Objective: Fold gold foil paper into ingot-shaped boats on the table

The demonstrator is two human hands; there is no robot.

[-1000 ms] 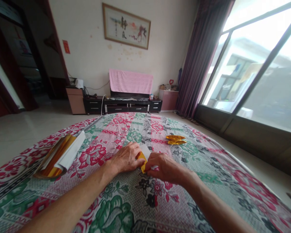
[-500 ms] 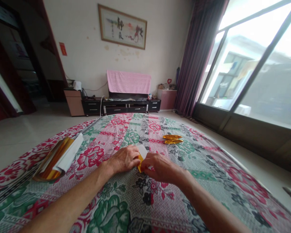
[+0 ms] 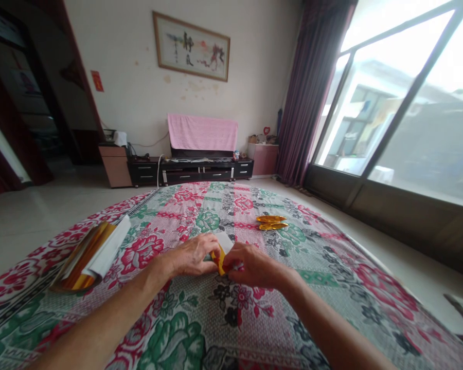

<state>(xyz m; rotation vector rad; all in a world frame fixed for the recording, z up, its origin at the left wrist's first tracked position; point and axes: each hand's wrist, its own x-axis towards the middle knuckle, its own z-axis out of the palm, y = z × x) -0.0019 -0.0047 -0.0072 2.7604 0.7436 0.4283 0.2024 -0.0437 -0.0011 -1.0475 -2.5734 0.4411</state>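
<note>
A small sheet of gold and white paper (image 3: pixel 224 242) lies on the patterned tablecloth in front of me, its gold part folded over between my hands. My left hand (image 3: pixel 195 254) has its thumb and fingers at the paper's left edge, gripping it. From the right, my right hand (image 3: pixel 249 263) pinches the gold part with curled fingers. The fingers partly cover the fold. Two folded gold paper pieces (image 3: pixel 272 226), pointed at both ends, sit side by side beyond my right hand.
At the left lies a stack of gold and white paper sheets (image 3: pixel 94 257), partly curled. The round table wears a flowered tablecloth (image 3: pixel 173 339). Beyond it stand a low black cabinet (image 3: pixel 196 172), a pink cloth (image 3: pixel 202 132) over a screen, and a window on the right.
My left thumb and fingers have spread a little apart, showing more of the gold fold. Both hands stay on the paper. The whole view has shifted slightly.
</note>
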